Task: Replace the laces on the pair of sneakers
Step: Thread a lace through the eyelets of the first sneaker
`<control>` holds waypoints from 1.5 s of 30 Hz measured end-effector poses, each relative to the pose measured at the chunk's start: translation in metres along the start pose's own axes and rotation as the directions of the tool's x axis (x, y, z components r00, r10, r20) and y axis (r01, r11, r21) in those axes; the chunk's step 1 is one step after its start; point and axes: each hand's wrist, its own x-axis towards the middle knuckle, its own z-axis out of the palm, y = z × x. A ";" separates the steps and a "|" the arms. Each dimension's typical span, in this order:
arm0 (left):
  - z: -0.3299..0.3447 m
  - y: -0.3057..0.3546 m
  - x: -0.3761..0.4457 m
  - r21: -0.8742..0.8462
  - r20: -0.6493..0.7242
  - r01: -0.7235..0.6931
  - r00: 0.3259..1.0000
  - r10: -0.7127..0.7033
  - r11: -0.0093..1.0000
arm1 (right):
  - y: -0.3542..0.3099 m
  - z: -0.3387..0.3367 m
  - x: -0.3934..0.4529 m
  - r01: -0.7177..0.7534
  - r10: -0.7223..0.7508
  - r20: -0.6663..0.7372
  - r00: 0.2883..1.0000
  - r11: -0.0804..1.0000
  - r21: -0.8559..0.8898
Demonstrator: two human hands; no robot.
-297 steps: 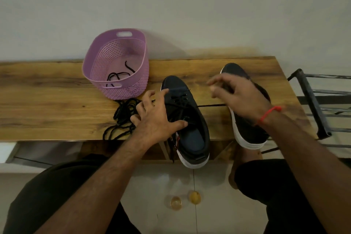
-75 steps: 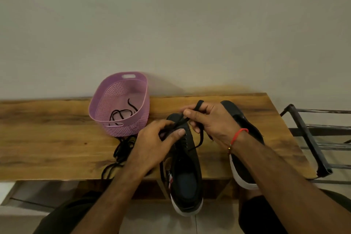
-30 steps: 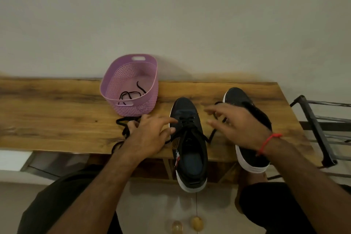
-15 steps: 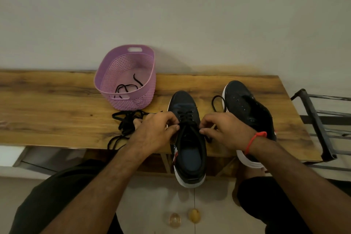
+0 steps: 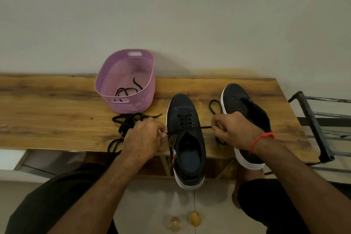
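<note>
Lace (image 5: 187, 122) ends run sideways — left hand (image 5: 143, 137), right hand (image 5: 235, 131) pinching them.

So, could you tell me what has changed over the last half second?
Both hands have drawn apart from the laced sneaker: the left hand and right hand each pinch a lace end, pulling the lace taut sideways. The basket, the loose laces and the other sneaker stayed put.
</note>
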 end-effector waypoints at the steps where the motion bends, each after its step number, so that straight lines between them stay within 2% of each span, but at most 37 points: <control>1: 0.001 0.000 0.000 -0.069 0.019 0.011 1.000 -0.010 0.998 | -0.001 0.001 -0.001 -0.019 0.019 0.004 1.000 0.999 0.027; 3: 0.002 0.000 0.003 -0.249 0.119 0.103 0.990 -0.075 0.963 | -0.003 0.004 0.000 -0.093 0.102 -0.035 0.994 0.976 0.197; 4: 0.002 0.000 0.004 -0.343 0.184 0.171 0.976 -0.112 0.924 | -0.004 0.005 0.002 -0.140 0.169 -0.054 0.984 0.924 0.356; 5: 0.003 0.000 0.005 -0.437 0.244 0.244 0.959 -0.147 0.866 | -0.008 0.006 0.003 -0.182 0.250 -0.050 0.967 0.815 0.550; 6: 0.003 0.001 0.005 -0.534 0.285 0.306 0.943 -0.173 0.788 | -0.013 0.007 0.005 -0.203 0.321 -0.022 0.947 0.651 0.732; 8: 0.006 0.004 0.005 -0.739 0.284 0.342 0.939 -0.191 0.580 | -0.026 0.010 0.007 -0.167 0.412 0.013 0.911 0.342 0.925; 9: 0.008 0.007 0.007 -0.841 0.235 0.303 0.951 -0.201 0.448 | -0.033 0.013 0.009 -0.133 0.441 0.019 0.897 0.229 0.964; 11: 0.007 0.013 0.010 -0.970 0.086 0.129 0.975 -0.205 0.204 | -0.045 0.016 0.013 -0.042 0.456 0.018 0.890 0.043 0.998; 12: 0.006 0.017 0.012 -0.992 0.010 0.032 0.984 -0.180 0.121 | -0.048 0.017 0.015 -0.001 0.437 0.006 0.899 -0.012 1.000; 13: 0.006 0.021 0.014 -0.998 -0.055 -0.049 0.988 -0.146 0.047 | -0.051 0.017 0.017 0.022 0.405 -0.015 0.914 -0.012 1.000; 15: 0.006 0.030 0.017 -0.986 -0.144 -0.149 0.987 -0.077 -0.070 | -0.056 0.018 0.020 0.014 0.313 -0.059 0.948 0.143 0.990; 16: 0.006 0.033 0.019 -0.978 -0.192 -0.194 0.981 -0.040 -0.073 | -0.058 0.018 0.022 0.000 0.256 -0.069 0.964 0.260 0.966; 17: 0.004 0.035 0.020 -0.967 -0.253 -0.253 0.967 0.005 -0.017 | -0.060 0.019 0.023 -0.003 0.191 -0.075 0.979 0.379 0.925; 19: 0.004 0.039 0.021 -0.893 -0.373 -0.400 0.915 0.156 0.208 | -0.064 0.022 0.025 0.056 0.039 -0.097 0.995 0.587 0.808; 21: 0.004 0.043 0.022 -0.758 -0.401 -0.515 0.852 0.337 0.399 | -0.067 0.026 0.026 0.145 -0.081 -0.125 0.989 0.722 0.676; 23: 0.003 0.046 0.022 -0.667 -0.379 -0.561 0.822 0.425 0.491 | -0.066 0.025 0.026 0.173 -0.113 -0.134 0.984 0.756 0.632; 24: 0.002 0.046 0.022 -0.655 -0.360 -0.550 0.830 0.427 0.518 | -0.065 0.023 0.027 0.157 -0.104 -0.120 0.987 0.751 0.641; 28: -0.007 0.035 0.022 -0.626 -0.243 -0.400 0.916 0.320 0.670 | -0.057 0.017 0.028 0.125 -0.077 -0.102 0.992 0.744 0.656; 30: -0.013 0.023 0.023 -0.471 -0.205 -0.367 0.930 0.305 0.802 | -0.055 0.017 0.028 0.106 -0.035 -0.119 0.992 0.729 0.676; 32: -0.020 0.010 0.024 -0.306 -0.193 -0.353 0.932 0.305 0.884 | -0.052 0.019 0.028 0.068 0.038 -0.133 0.990 0.706 0.704; 34: -0.028 -0.005 0.027 -0.345 -0.113 -0.323 0.946 0.303 0.881 | -0.050 0.020 0.029 0.026 0.103 -0.139 0.985 0.706 0.708; 36: -0.035 -0.017 0.024 -0.517 0.117 -0.187 0.951 0.285 0.835 | -0.050 0.021 0.030 0.010 0.126 -0.139 0.982 0.705 0.709; 38: -0.035 -0.022 0.017 -0.619 0.322 -0.020 0.905 0.277 0.785 | -0.052 0.022 0.031 0.021 0.116 -0.140 0.983 0.693 0.721; 40: -0.026 -0.022 0.016 -0.641 0.331 -0.017 0.896 0.296 0.768 | -0.053 0.023 0.031 0.040 0.098 -0.144 0.985 0.678 0.734; 43: -0.013 -0.010 0.018 -0.642 0.264 -0.069 0.915 0.304 0.764 | -0.052 0.024 0.033 0.061 0.088 -0.153 0.984 0.644 0.763; 45: -0.007 -0.002 0.020 -0.647 0.211 -0.065 0.942 0.260 0.760 | -0.052 0.025 0.035 0.068 0.086 -0.152 0.985 0.612 0.788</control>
